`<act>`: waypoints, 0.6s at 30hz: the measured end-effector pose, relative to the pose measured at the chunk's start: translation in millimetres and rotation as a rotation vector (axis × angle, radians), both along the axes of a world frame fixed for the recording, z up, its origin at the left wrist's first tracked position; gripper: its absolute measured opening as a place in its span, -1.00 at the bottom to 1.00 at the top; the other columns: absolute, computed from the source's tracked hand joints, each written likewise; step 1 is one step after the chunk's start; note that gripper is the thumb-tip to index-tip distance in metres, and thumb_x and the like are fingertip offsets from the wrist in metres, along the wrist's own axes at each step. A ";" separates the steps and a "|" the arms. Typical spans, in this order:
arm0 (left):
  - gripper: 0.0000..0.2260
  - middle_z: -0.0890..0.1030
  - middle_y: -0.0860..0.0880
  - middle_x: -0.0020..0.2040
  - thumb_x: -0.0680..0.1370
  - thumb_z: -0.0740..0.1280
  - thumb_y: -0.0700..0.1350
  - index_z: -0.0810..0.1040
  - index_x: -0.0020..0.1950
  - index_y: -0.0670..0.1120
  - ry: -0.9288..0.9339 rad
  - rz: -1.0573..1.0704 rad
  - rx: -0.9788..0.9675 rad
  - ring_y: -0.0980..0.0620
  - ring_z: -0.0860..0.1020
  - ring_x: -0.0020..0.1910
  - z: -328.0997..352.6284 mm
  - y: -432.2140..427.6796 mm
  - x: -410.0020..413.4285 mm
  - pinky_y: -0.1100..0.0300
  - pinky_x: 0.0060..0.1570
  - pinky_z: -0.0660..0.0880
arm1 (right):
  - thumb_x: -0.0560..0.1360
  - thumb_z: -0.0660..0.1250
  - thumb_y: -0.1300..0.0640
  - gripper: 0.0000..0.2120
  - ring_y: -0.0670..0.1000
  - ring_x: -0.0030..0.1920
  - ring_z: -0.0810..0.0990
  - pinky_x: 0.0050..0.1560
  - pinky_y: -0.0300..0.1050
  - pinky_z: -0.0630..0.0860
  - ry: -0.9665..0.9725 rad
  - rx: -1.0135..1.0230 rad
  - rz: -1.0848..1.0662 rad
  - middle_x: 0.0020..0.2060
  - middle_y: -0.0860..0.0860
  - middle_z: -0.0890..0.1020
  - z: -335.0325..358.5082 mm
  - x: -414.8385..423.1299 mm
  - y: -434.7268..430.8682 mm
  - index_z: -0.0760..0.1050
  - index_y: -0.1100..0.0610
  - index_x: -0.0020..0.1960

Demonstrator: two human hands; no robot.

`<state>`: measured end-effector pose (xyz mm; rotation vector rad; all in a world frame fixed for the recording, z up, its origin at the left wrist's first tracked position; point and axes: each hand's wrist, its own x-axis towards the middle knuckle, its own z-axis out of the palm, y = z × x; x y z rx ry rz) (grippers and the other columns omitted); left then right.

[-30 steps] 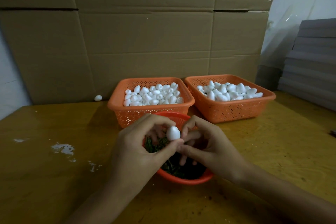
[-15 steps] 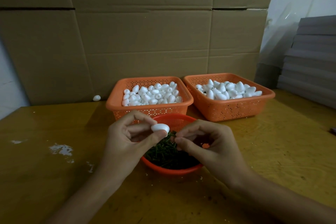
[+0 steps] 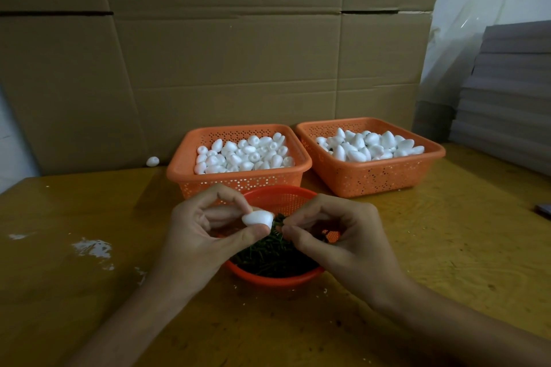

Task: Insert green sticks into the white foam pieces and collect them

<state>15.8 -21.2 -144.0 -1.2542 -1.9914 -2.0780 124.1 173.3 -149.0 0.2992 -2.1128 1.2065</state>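
Closing in, our right hand (image 3: 337, 235) nears the foam piece (image 3: 257, 217) our left hand (image 3: 202, 235) pinches; whether right's fingertips pinch anything, we cannot tell. Insertion looks imminent.

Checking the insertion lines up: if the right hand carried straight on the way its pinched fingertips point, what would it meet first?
Most likely the white foam piece pinched in the left hand: the right hand points leftward at its near end, though depth is unclear.

A white egg-shaped foam piece (image 3: 258, 217) lies sideways above heaped green sticks (image 3: 268, 253) nearby; more foam pieces (image 3: 241, 153) sit piled far behind.
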 end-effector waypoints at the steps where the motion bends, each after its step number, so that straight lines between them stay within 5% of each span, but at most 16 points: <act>1: -0.74 0.79 -0.07 -0.02 0.37 0.65 -0.02 0.62 -0.07 0.04 -0.006 -0.005 -0.002 -0.07 0.76 0.04 -0.1 -0.2 -0.3 0.15 -0.03 0.68 | 0.49 0.54 0.19 -0.94 -0.07 -0.15 0.74 -0.14 -0.28 0.58 -0.006 -0.004 0.010 -0.20 -0.15 0.74 0.4 0.4 -0.1 0.71 0.05 -0.09; 5: -0.74 0.79 -0.07 -0.05 0.35 0.64 0.00 0.62 -0.09 0.04 -0.017 -0.010 -0.006 -0.07 0.77 0.01 -1.8 -0.2 -1.7 0.18 -0.08 0.68 | 0.49 0.54 0.20 -0.95 -0.07 -0.16 0.74 -0.14 -0.27 0.59 -0.012 -0.007 0.031 -0.21 -0.13 0.75 1.5 0.7 -1.7 0.71 0.07 -0.10; 13: -0.72 0.78 -0.10 -0.02 0.36 0.63 0.03 0.61 -0.06 0.03 -0.023 -0.040 -0.010 -0.12 0.76 0.02 -7.8 0.8 -3.9 -0.08 0.03 0.68 | 0.50 0.55 0.24 -0.92 -0.14 -0.15 0.73 -0.14 -0.37 0.55 -0.016 0.056 0.012 -0.20 -0.17 0.74 -1.5 1.8 -2.2 0.71 0.08 -0.09; 18: -0.61 0.76 -0.02 0.12 0.39 0.59 0.07 0.56 0.15 0.13 0.039 -0.032 0.011 -0.04 0.74 0.12 -10.0 5.0 -2.1 0.13 0.10 0.66 | 0.51 0.54 0.20 -0.91 -0.15 -0.12 0.73 -0.11 -0.22 0.64 -0.032 0.096 -0.045 -0.17 -0.19 0.74 1.3 -1.9 0.8 0.71 0.02 -0.07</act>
